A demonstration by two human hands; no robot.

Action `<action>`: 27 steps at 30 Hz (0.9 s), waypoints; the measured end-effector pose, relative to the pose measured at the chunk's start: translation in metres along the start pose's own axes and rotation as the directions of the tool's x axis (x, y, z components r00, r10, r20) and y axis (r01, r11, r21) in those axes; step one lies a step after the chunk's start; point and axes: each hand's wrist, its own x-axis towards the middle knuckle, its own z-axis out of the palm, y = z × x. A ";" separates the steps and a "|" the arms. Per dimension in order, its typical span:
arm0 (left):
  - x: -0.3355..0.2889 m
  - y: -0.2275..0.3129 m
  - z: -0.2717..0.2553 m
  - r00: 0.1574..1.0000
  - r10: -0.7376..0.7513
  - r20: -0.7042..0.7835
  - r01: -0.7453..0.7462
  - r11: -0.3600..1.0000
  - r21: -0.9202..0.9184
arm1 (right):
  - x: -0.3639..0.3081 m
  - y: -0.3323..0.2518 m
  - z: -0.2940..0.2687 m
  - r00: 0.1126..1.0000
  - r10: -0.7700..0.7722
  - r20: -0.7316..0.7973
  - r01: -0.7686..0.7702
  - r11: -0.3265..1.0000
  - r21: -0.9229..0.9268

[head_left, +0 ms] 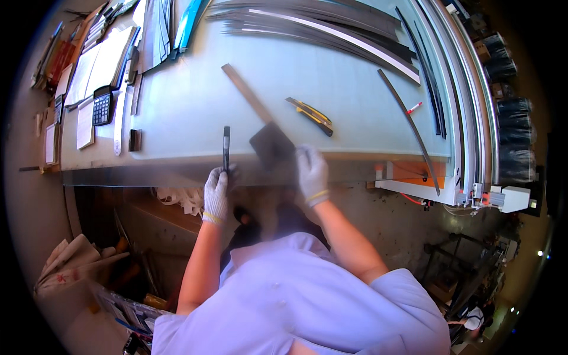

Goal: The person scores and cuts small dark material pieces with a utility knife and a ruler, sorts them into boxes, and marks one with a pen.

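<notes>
My left hand (215,195), in a white knitted glove, is closed round the lower end of a slim black stick (226,142) that points away from me over the table's near edge. My gloved right hand (312,173) grips the right edge of a blurred dark square piece (273,144). A narrow brownish strip (245,92) runs from that piece toward the far left; whether the two are joined I cannot tell. Beyond my right hand, a yellow and black utility knife (310,115) lies on the glass-like tabletop (183,112).
Long dark strips (331,29) are piled at the far side, with a thin strip (408,118) and a red marker (415,107) at right. Left are a calculator (102,107) and papers (86,127). Metal rails (467,106) border the right side; white scraps (180,200) lie below the table.
</notes>
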 end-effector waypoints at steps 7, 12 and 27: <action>0.048 -0.018 0.064 0.994 -0.022 -0.108 0.003 0.986 -0.167 | 0.030 0.063 -0.001 0.940 -0.058 0.337 0.062 0.998 -0.003; 0.047 0.008 0.064 0.982 0.048 -0.184 -0.047 0.999 0.011 | 0.026 0.038 -0.014 0.871 0.116 0.478 -0.180 0.979 0.090; -0.049 0.054 0.083 0.864 0.007 0.504 -0.499 0.148 0.854 | 0.050 -0.035 -0.060 0.926 0.202 0.320 -0.329 0.847 0.417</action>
